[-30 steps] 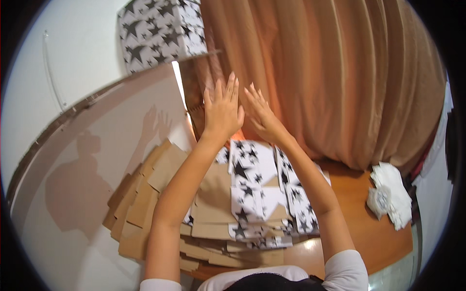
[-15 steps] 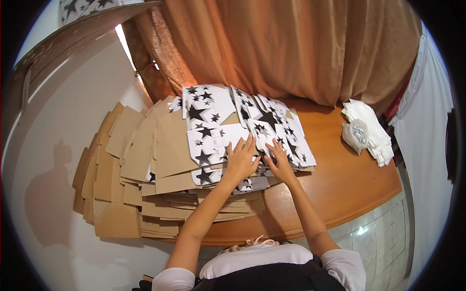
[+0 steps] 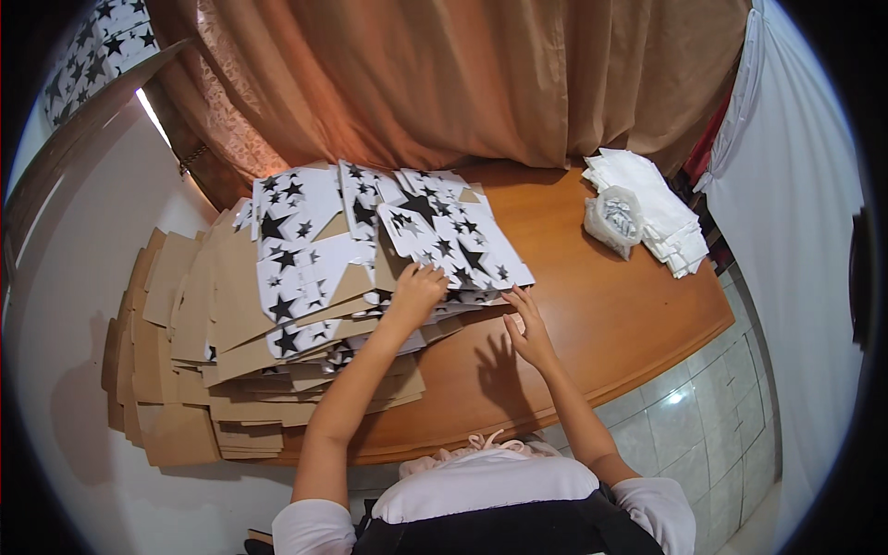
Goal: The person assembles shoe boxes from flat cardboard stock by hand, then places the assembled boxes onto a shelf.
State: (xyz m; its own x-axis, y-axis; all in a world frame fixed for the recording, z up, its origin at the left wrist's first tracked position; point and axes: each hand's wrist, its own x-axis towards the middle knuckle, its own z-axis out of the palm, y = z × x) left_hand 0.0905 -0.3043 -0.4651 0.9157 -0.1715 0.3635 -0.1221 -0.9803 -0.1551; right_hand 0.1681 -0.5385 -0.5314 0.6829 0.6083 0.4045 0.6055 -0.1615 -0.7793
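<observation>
Flat cardboard box blanks, white with black stars, lie in an uneven stack on the table. My left hand (image 3: 421,291) has its fingers curled over the near edge of the top right star-printed box blank (image 3: 446,242), gripping it there. My right hand (image 3: 529,331) hovers just off the near right corner of that piece, fingers spread, holding nothing. Another star-printed blank (image 3: 294,199) lies to the left in the same stack. Plain brown cardboard (image 3: 236,277) shows beneath and left of it.
More brown flattened cardboard (image 3: 180,435) overhangs the table's left end. On the right of the wooden table (image 3: 592,305) are a clear plastic bag (image 3: 613,222) of small items and a stack of white sheets (image 3: 661,208). A brown curtain (image 3: 444,83) hangs behind.
My view has turned to the right. My left hand has gone from lying flat to curled at the blank's near edge. My right hand has come off the blanks, its fingers still spread.
</observation>
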